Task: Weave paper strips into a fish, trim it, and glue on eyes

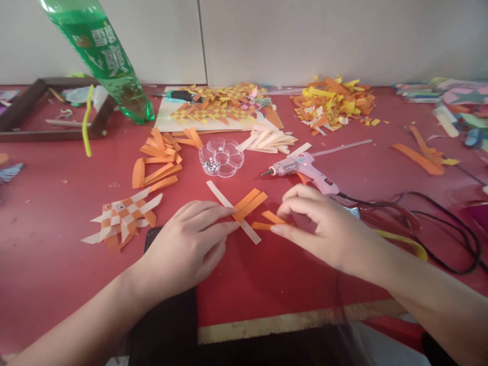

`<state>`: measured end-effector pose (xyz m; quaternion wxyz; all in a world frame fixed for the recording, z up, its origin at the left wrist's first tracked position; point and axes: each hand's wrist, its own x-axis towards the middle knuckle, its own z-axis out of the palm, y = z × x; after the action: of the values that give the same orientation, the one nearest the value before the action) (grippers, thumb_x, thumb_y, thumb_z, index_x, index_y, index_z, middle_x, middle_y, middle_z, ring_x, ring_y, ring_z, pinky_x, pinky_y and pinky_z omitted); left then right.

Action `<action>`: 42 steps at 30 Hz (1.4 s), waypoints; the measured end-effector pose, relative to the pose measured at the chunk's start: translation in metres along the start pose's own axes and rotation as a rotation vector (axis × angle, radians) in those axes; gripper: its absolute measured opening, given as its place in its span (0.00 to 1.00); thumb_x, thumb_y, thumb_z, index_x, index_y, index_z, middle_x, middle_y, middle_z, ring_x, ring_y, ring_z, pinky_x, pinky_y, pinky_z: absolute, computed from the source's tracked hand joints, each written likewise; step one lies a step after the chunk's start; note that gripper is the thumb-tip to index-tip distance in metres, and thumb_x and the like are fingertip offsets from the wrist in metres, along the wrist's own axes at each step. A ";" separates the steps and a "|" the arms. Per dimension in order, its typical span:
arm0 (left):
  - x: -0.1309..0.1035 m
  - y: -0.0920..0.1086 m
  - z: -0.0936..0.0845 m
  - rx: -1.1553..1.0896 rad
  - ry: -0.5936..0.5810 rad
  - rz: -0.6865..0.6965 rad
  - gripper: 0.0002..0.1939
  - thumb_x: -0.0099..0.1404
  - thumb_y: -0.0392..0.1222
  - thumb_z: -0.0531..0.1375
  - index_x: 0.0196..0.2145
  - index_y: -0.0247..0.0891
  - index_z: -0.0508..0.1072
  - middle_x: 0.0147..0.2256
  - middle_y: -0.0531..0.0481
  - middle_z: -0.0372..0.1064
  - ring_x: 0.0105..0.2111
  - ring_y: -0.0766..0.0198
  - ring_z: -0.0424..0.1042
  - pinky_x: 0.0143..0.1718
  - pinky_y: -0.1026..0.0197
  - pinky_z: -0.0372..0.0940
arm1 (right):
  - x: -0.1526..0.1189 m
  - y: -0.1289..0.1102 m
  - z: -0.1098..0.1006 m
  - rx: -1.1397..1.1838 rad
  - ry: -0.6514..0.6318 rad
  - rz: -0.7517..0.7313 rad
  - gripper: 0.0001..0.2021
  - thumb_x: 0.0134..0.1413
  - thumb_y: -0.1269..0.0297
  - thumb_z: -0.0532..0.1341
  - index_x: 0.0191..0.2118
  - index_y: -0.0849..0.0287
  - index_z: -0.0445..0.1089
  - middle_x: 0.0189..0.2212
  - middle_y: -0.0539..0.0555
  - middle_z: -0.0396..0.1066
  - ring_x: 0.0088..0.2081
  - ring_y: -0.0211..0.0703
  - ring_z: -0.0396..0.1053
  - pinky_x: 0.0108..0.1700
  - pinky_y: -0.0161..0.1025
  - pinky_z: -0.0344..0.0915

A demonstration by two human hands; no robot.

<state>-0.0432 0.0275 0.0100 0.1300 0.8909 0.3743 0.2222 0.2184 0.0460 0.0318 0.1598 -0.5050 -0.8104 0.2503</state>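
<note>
My left hand (194,239) pinches a folded orange paper strip (250,204) where it crosses a white paper strip (250,232); the white strip runs diagonally beneath it. To the right, my right hand (312,221) holds a second orange strip (263,226) between thumb and fingers, its two ends pointing left. A woven orange and white paper fish (124,217) lies left of my left hand. Beyond my right hand rests a pink glue gun (305,169). A clear flower-shaped tray (229,158) with small googly eyes sits behind the strips.
Folded orange strips (160,157) and pale strips (270,138) flank the tray. Farther back are a pile of orange and yellow scraps (335,101), a green bottle (110,61) and a brown frame (23,107). Black cables (457,223) curl at the right; a black phone-like object (152,236) lies under my left hand.
</note>
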 end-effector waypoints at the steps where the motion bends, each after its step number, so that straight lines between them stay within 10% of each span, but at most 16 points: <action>1: 0.000 0.002 -0.002 -0.042 0.013 -0.040 0.15 0.66 0.31 0.55 0.47 0.37 0.75 0.50 0.44 0.74 0.49 0.54 0.71 0.51 0.50 0.67 | 0.004 -0.003 -0.001 0.148 0.001 0.048 0.09 0.57 0.56 0.63 0.34 0.55 0.68 0.32 0.50 0.65 0.30 0.38 0.64 0.33 0.39 0.65; 8: -0.001 0.012 -0.010 -0.523 0.046 -0.460 0.15 0.62 0.45 0.64 0.47 0.45 0.73 0.43 0.51 0.77 0.41 0.60 0.77 0.42 0.59 0.73 | 0.020 -0.028 0.023 1.253 -0.085 0.190 0.10 0.51 0.62 0.69 0.32 0.56 0.67 0.28 0.45 0.71 0.28 0.35 0.74 0.24 0.30 0.69; 16: 0.005 0.018 -0.002 -0.865 0.204 -0.536 0.17 0.58 0.41 0.69 0.45 0.41 0.73 0.39 0.50 0.75 0.38 0.62 0.77 0.38 0.61 0.75 | 0.012 -0.029 0.039 1.512 -0.122 0.229 0.06 0.51 0.66 0.69 0.32 0.55 0.71 0.29 0.45 0.75 0.30 0.34 0.77 0.29 0.30 0.75; 24: 0.004 0.027 -0.003 -0.737 0.223 -0.426 0.06 0.61 0.35 0.65 0.37 0.42 0.77 0.34 0.53 0.78 0.33 0.67 0.77 0.37 0.66 0.74 | 0.012 -0.032 0.039 1.298 -0.085 0.051 0.09 0.51 0.61 0.69 0.30 0.55 0.68 0.30 0.47 0.69 0.32 0.36 0.72 0.33 0.37 0.76; 30: 0.003 0.026 0.000 -0.793 0.273 -0.529 0.04 0.62 0.36 0.64 0.37 0.41 0.76 0.34 0.54 0.77 0.34 0.68 0.77 0.36 0.70 0.73 | 0.005 -0.027 0.030 0.292 0.581 -0.302 0.16 0.47 0.67 0.70 0.39 0.49 0.64 0.43 0.54 0.70 0.45 0.50 0.71 0.49 0.52 0.71; 34: 0.003 0.024 0.000 -0.830 0.194 -0.533 0.05 0.62 0.36 0.64 0.37 0.39 0.73 0.33 0.52 0.76 0.34 0.66 0.77 0.37 0.66 0.74 | 0.004 -0.025 0.024 -0.098 0.428 -0.668 0.13 0.50 0.73 0.67 0.41 0.50 0.71 0.45 0.54 0.76 0.51 0.51 0.71 0.52 0.51 0.71; 42: 0.006 0.022 -0.003 -0.931 0.051 -0.557 0.06 0.61 0.34 0.63 0.37 0.39 0.72 0.31 0.54 0.75 0.31 0.69 0.77 0.33 0.70 0.71 | 0.005 -0.025 0.026 -0.071 0.286 -0.780 0.10 0.59 0.76 0.59 0.44 0.60 0.74 0.41 0.57 0.79 0.46 0.46 0.75 0.49 0.46 0.76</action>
<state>-0.0273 0.0170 0.0229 0.5556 0.6005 0.4614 0.3433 0.1842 0.0354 0.0242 0.3360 -0.1948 -0.9188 0.0703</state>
